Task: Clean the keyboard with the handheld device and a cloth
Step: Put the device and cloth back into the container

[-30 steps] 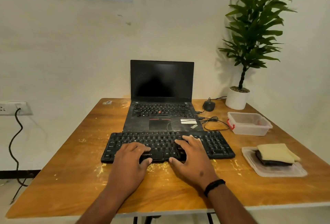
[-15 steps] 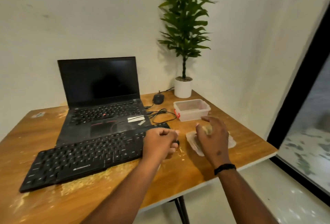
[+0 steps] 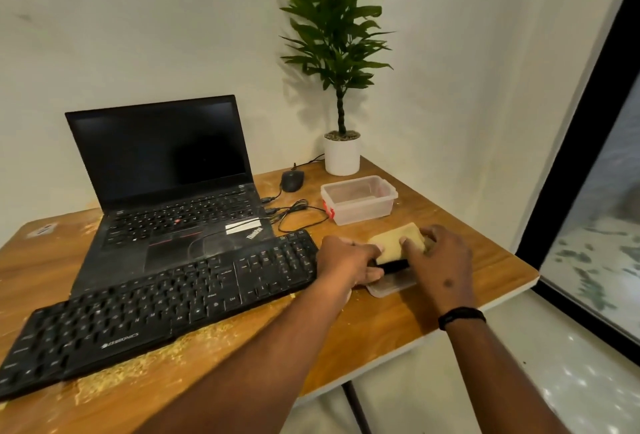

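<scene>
The step in hand is judged to be the fetching of the tools, not yet the cleaning itself. The yellow cloth (image 3: 398,241) is pinched at its top by the curled fingers of the right hand (image 3: 438,264), just to the right of the keyboard (image 3: 166,298), while the left hand (image 3: 346,265) is closed about the near end of the black handheld device (image 3: 393,265) that lies beneath the cloth. Both tools are seen resting on a clear plastic lid (image 3: 391,286), which is set on the desk (image 3: 398,322) touching or nearly touching the right end of the keyboard. The keyboard is laid slantwise across the desk, and yellowish crumbs (image 3: 194,347) are scattered along its near edge. For the next move, it is thought that cloth and device must be lifted apart, one in each hand, and carried left over the keys. Behind the keyboard an open laptop (image 3: 166,174) is stood, with its front edge close against the keys, so that little room is left there. Behind the right end of the keyboard are found a looped cable (image 3: 301,215), a mouse (image 3: 292,180), a clear plastic box (image 3: 360,198) and a potted plant (image 3: 341,153); the cable could be snagged if the keyboard is shifted.
</scene>
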